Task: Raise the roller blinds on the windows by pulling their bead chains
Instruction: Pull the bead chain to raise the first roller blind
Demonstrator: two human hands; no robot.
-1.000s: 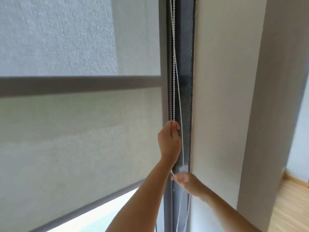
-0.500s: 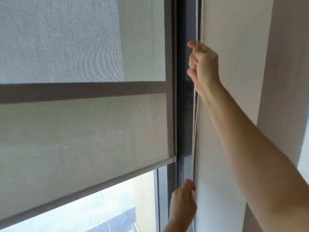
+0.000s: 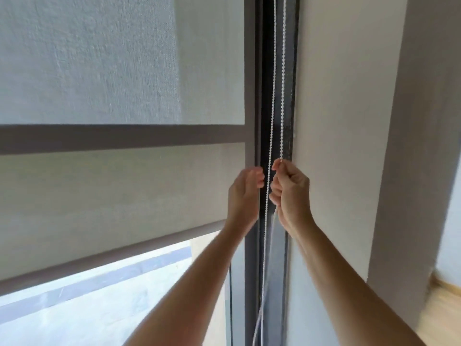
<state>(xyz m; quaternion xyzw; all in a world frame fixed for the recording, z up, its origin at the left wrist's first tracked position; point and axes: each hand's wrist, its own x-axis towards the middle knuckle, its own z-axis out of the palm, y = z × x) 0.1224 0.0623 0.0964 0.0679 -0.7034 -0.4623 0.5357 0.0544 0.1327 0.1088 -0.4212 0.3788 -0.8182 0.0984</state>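
- Leftmost, filling the upper left and centre left of the frame: roller blind [image 3: 112, 191], partly raised, its bottom bar [image 3: 112, 260] slanting from lower left up toward the centre, with a bright strip of bare window glass [image 3: 99, 308] under it at lower left.
- Just right of the blind's edge, at centre frame: left hand [image 3: 245, 193], loosely curled, fingers hooked but with nothing visibly pinched; seemingly free of the chain, just beside the nearer strand.
- Next, between the 2 hands: left strand of the bead chain [image 3: 270, 136], running nearly vertical from the top edge down past the wrists to the bottom of the frame, against the dark window frame [image 3: 265, 71].
- Then the right strand, also near vertical from the top edge, ending in the right hand [image 3: 290, 193], fist closed around it, thumb and forefinger pinching at the top of the fist.
- Both hands level with each other, 1 on each side of the left strand; chain's long axis straight up and down, so a downward pull along it looks like the coming move.
- Likely next grip for the left hand: higher on the right strand, above the right fist, which means crossing over the free strand between.
- Far right: pale wall [image 3: 336, 121], then a strip of wooden floor [image 3: 444, 308] at the lower right corner.
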